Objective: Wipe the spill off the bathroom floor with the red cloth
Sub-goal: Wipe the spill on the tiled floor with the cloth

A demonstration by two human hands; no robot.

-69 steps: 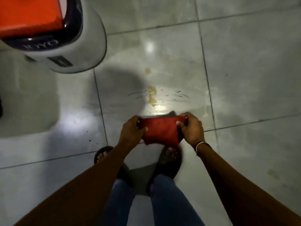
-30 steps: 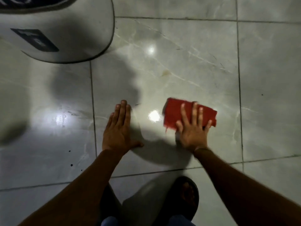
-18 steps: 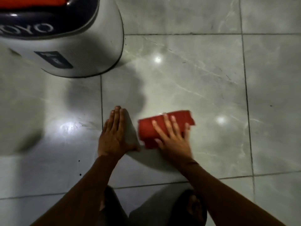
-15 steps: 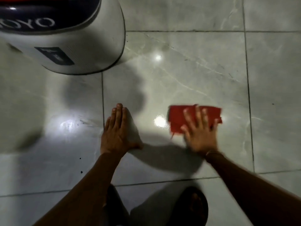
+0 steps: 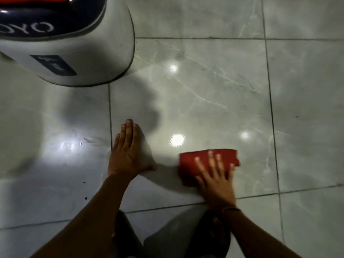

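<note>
The folded red cloth (image 5: 189,164) lies flat on the grey marble floor tiles (image 5: 204,94). My right hand (image 5: 216,177) presses down on it with fingers spread, covering its near right part. My left hand (image 5: 128,153) rests palm-down on the floor to the cloth's left, fingers together, holding nothing. No yellow spill shows on the tile around the cloth; only bright light reflections are there.
A white bin with a dark rim and an orange lid (image 5: 65,40) stands on the floor at the upper left, just beyond my left hand. My sandalled feet (image 5: 216,233) are at the bottom. A few dark specks (image 5: 84,190) dot the left tile.
Earlier both hands held the cloth above a yellow spill. Since then my right hand has swept the cloth left and right, now nearer me; the spill is gone. The left hand stays planted.
</note>
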